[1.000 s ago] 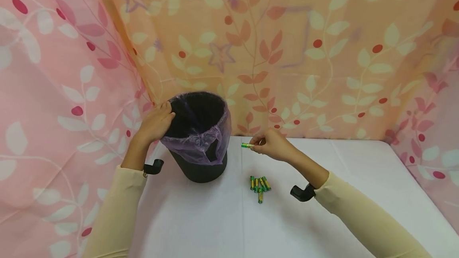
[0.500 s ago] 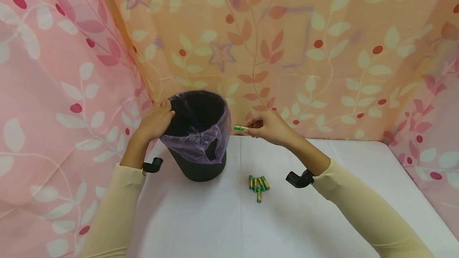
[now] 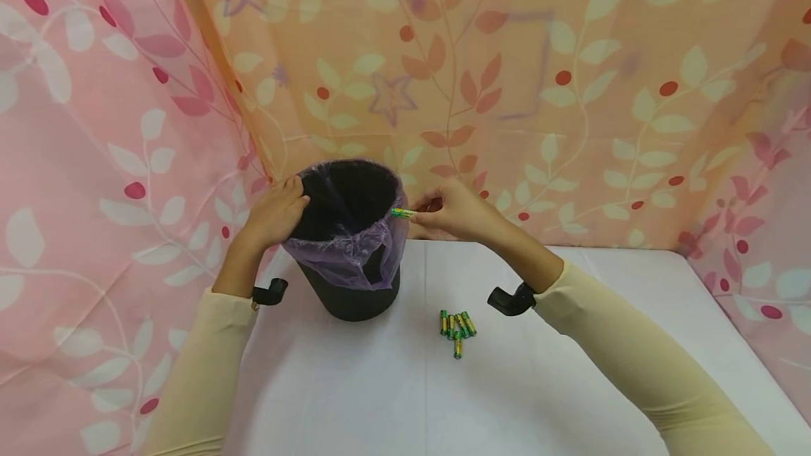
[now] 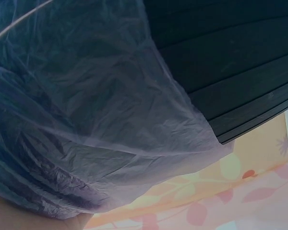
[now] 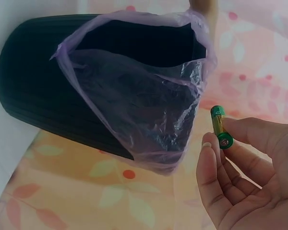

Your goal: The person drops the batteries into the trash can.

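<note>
Battery (image 3: 402, 213) is pinched by right hand (image 3: 459, 210) beside bin (image 3: 355, 305); rim apparently gripped by left hand (image 3: 277, 213), fingers part-hidden.

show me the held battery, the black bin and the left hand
Held battery (image 5: 218, 124): right wrist view, on the middle of its side
Black bin (image 3: 356, 306): head view, on its lower outer wall
Left hand (image 3: 275, 215): head view, on the back of the hand
</note>
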A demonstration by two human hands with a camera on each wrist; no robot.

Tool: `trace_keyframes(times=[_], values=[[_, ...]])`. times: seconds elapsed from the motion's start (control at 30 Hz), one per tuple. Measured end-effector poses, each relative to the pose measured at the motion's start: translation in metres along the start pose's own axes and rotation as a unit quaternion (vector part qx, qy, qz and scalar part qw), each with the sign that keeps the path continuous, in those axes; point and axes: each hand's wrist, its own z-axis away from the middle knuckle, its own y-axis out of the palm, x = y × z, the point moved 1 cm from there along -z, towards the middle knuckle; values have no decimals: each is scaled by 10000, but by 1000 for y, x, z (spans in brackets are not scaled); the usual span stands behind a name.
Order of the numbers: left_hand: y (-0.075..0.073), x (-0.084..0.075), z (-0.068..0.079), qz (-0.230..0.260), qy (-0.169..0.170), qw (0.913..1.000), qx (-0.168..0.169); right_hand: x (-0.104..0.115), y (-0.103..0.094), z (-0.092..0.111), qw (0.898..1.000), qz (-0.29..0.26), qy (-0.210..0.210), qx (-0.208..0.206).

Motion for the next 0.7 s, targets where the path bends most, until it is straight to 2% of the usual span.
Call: trace_keyframes(times=[0.3, 0.57, 0.63, 0.7], values=[[0, 0, -2, 83, -12, 10000, 26, 5, 4, -9, 10000, -46, -11, -46], [-1, 0, -3, 33, -12, 10000, -26, 10, 6, -17, 9978, 597, -40, -275], [-1, 0, -2, 5, -15, 10000, -17, 9, 8, -19, 9980, 574, 50, -244], [0, 0, -1, -15, -7, 10000, -6, 8, 12, -22, 9993, 324, 129, -134]])
